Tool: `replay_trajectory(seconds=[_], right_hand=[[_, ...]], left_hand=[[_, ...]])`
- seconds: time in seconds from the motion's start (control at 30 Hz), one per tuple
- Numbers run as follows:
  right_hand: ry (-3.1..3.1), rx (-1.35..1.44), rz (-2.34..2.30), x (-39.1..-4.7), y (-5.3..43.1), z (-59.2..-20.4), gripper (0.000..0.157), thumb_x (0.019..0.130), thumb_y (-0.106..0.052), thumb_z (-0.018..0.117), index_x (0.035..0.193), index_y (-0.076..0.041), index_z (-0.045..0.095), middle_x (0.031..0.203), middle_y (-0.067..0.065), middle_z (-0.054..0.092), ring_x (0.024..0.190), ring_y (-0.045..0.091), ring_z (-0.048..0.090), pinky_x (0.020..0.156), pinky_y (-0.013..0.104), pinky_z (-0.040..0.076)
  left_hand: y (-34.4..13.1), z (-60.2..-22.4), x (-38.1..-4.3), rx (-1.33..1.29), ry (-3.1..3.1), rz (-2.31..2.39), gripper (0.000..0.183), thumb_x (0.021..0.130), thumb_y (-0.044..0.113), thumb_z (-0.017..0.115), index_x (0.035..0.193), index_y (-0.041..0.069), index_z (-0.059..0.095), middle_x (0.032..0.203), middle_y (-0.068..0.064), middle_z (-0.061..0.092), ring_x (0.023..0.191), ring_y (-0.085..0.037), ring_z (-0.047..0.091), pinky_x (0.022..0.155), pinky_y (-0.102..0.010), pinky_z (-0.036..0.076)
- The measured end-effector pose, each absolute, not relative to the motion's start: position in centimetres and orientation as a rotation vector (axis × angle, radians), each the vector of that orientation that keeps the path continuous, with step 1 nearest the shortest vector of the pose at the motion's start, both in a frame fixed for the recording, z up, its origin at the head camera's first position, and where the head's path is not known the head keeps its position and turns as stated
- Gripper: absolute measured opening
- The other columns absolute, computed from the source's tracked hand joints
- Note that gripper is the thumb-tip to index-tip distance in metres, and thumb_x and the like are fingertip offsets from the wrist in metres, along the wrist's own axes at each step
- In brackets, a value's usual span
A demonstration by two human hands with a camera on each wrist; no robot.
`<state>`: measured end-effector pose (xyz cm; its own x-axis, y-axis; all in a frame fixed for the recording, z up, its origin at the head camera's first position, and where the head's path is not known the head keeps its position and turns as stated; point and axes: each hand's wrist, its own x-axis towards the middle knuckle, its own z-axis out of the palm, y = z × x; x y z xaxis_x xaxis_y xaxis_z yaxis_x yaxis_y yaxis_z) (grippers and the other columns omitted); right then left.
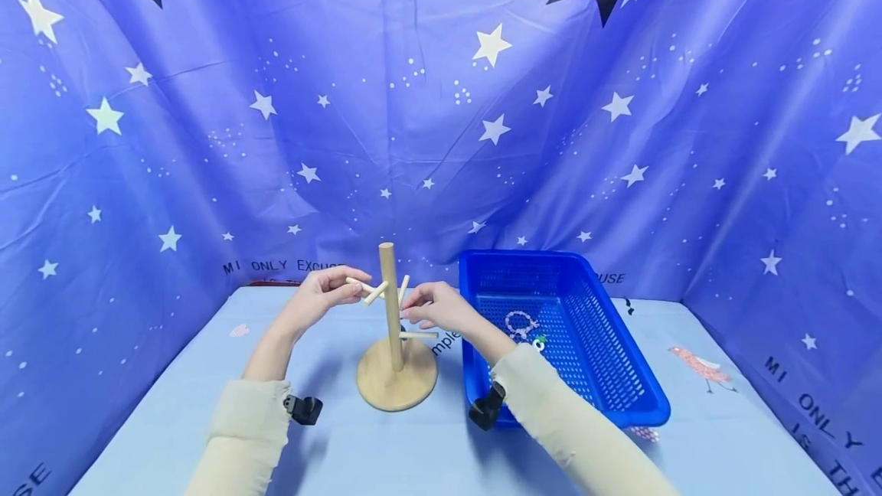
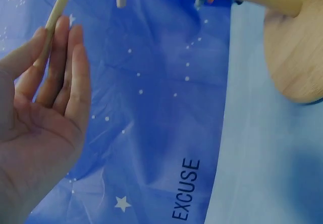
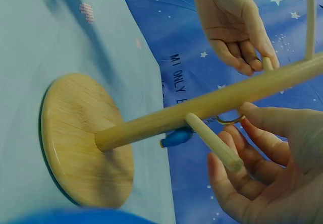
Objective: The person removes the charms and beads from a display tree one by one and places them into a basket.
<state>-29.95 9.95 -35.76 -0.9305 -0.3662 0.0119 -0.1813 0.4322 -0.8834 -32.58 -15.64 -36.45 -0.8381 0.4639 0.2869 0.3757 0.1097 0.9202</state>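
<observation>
A wooden rack (image 1: 390,312) with an upright post, several side pegs and a round base (image 1: 397,396) stands on the table between both hands. My left hand (image 1: 322,295) pinches the end of an upper peg (image 2: 59,4) between thumb and fingers. Right of the post, my right hand (image 1: 441,308) pinches the metal ring of a keychain (image 3: 231,121) with thumb and forefinger, its other fingers loosely bent. The keychain's blue charm (image 3: 176,137) shows behind the post, above a lower peg (image 3: 214,142) in the head view. Part of the keychain is hidden by the post.
A blue plastic basket (image 1: 623,327) stands to the right of the rack, partly under my right forearm. Inside lie a beaded bracelet (image 1: 518,325) and a small white and green piece (image 1: 539,343). A star-printed blue curtain (image 1: 413,136) rises behind and beside the table.
</observation>
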Motion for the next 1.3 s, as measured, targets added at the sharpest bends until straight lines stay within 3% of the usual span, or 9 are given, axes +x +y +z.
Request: replay_trajectory(seconds=[0.13, 0.27, 0.43, 0.57, 0.77, 1.07, 1.3], right_hand=[[2.505, -0.48, -1.538, -30.2, 9.8, -36.2, 0.011, 0.092, -0.009, 0.069, 0.098, 0.001, 0.068, 0.093, 0.012, 0.07, 0.084, 0.014, 0.066, 0.079, 0.036, 0.064], [2.504, -0.473, -1.558, -30.3, 9.8, -36.7, 0.01, 0.091, -0.007, 0.068, 0.096, 0.001, 0.068, 0.091, 0.01, 0.069, 0.082, 0.012, 0.064, 0.08, 0.038, 0.064], [2.555, -0.458, -1.554, -30.3, 9.7, -36.7, 0.008, 0.092, -0.008, 0.068, 0.095, -0.002, 0.071, 0.092, 0.009, 0.07, 0.082, 0.012, 0.064, 0.076, 0.032, 0.064], [2.585, -0.446, -1.545, -30.3, 9.7, -36.6, 0.008, 0.093, -0.011, 0.068, 0.094, -0.003, 0.071, 0.091, 0.009, 0.071, 0.08, 0.011, 0.065, 0.074, 0.029, 0.064], [2.617, -0.417, -1.557, -30.5, 9.7, -36.4, 0.009, 0.093, -0.011, 0.068, 0.094, -0.004, 0.072, 0.089, 0.009, 0.072, 0.079, 0.012, 0.066, 0.074, 0.03, 0.064], [2.654, -0.32, -1.599, -31.5, 9.8, -36.2, 0.008, 0.093, -0.011, 0.068, 0.093, -0.003, 0.072, 0.088, 0.009, 0.071, 0.078, 0.013, 0.066, 0.072, 0.028, 0.064], [2.671, -0.284, -1.647, -32.4, 9.6, -36.3, 0.009, 0.093, -0.011, 0.069, 0.093, -0.003, 0.073, 0.087, 0.011, 0.072, 0.077, 0.013, 0.068, 0.071, 0.028, 0.064]], left_hand=[[-14.6, -36.8, -31.7, 0.811, 2.392, 1.959, 0.035, 0.1, 0.009, 0.058, 0.129, -0.01, 0.055, 0.101, -0.002, 0.076, 0.092, -0.001, 0.07, 0.088, -0.02, 0.06], [-13.4, -36.8, -30.4, 0.675, 2.673, 1.981, 0.029, 0.097, 0.013, 0.065, 0.122, -0.002, 0.065, 0.11, -0.016, 0.073, 0.091, 0.004, 0.066, 0.088, -0.021, 0.059], [-12.3, -36.5, -29.3, 0.588, 2.862, 2.063, 0.019, 0.092, 0.011, 0.071, 0.109, 0.002, 0.072, 0.111, -0.015, 0.07, 0.094, 0.0, 0.062, 0.099, -0.028, 0.056], [-11.8, -36.2, -28.8, 0.651, 2.8, 2.234, 0.014, 0.089, 0.002, 0.072, 0.102, -0.002, 0.073, 0.108, -0.019, 0.07, 0.093, -0.002, 0.062, 0.096, -0.021, 0.056], [-11.5, -36.1, -28.0, 0.697, 2.845, 2.307, 0.013, 0.088, -0.002, 0.071, 0.101, -0.004, 0.072, 0.11, -0.02, 0.069, 0.101, 0.004, 0.059, 0.092, -0.01, 0.053], [-11.1, -34.8, -26.2, 0.77, 2.73, 2.33, 0.015, 0.093, 0.009, 0.07, 0.105, 0.002, 0.072, 0.104, -0.011, 0.071, 0.094, -0.004, 0.068, 0.088, -0.015, 0.057], [-11.1, -34.6, -25.3, 0.834, 2.68, 2.177, 0.02, 0.086, 0.008, 0.077, 0.104, 0.004, 0.069, 0.099, -0.014, 0.072, 0.089, -0.006, 0.069, 0.087, -0.021, 0.059]])
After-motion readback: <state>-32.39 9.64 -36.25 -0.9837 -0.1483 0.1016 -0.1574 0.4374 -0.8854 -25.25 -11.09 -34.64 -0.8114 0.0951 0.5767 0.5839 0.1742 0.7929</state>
